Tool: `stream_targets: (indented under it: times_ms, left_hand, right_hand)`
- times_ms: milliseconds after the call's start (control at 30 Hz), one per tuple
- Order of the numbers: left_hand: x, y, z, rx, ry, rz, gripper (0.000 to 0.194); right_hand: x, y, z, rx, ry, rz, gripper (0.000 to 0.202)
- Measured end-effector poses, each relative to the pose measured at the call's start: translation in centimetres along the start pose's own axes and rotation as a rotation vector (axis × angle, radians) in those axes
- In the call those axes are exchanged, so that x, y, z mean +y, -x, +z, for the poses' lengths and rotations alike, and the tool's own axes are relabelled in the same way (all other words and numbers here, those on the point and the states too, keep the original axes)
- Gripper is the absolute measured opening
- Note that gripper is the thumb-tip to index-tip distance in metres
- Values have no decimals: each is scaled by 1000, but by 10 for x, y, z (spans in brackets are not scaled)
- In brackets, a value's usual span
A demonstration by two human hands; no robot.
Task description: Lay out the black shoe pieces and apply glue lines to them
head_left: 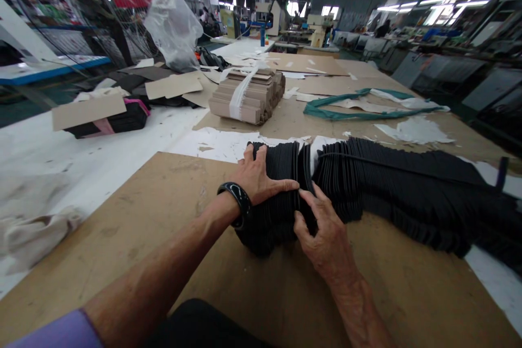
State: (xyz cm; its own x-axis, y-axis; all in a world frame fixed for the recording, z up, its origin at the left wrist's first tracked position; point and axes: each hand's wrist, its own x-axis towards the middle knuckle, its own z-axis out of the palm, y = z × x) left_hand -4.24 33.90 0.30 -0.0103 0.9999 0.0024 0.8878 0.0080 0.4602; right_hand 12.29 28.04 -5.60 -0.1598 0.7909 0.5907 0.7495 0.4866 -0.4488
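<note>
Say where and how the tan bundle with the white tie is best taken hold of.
Probably by the body of the tan bundle, one hand either side of the white tie, coming from its near left. It lies as a low block tied around the middle, with uneven layers that might slip if lifted by the tie; the black stacked pieces lie to its near right.

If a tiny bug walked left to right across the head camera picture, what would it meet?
Crumpled beige cloth → translucent whitish plastic bag → bare left hand → bare right hand → torn white scrap.
</note>
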Motion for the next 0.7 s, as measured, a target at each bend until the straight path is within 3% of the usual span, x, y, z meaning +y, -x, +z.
stream_targets:
  times_ms: [167,333,467,700]
  left_hand:
    - [0,0,-1,-6,0,-1,118]
    - [-2,-1,1,7,8,10,119]
    - [-3,-2,2,11,-4,21,119]
    - [-3,-1,1,15,-9,25,119]
  right_hand:
    - [5,1,0,-16,-30,-44,49]
    - [8,2,-5,-80,-65,46,32]
    - [8,1,-9,-100,-115,30,24]
    - [3,-1,-7,-86,-72,68,27]
